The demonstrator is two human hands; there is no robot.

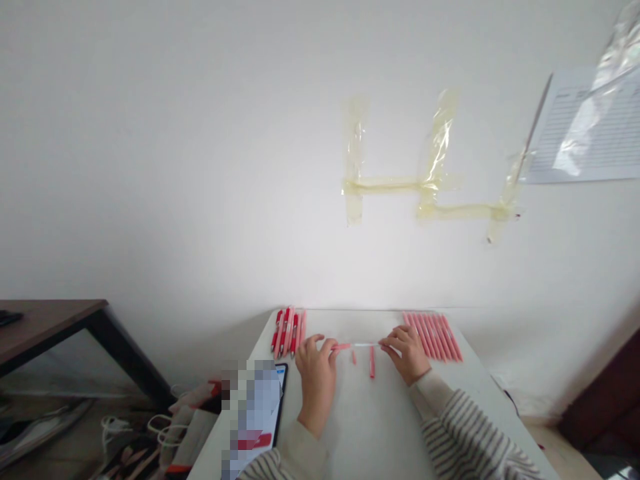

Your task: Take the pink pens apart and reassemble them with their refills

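Note:
Above the white table, my left hand pinches a pink pen barrel. My right hand has its fingertips closed on the far end of a thin, whitish pen refill. The refill lies in line with the barrel; whether its tip sits inside the barrel is too small to tell. Just below the refill are a small pink pen piece and a longer pink pen part, both between my hands.
Several red and pink pens lie at the table's back left. A row of several pink pens lies at the back right. A phone or tablet, partly blurred, is beside my left forearm. Behind the table stands a wall.

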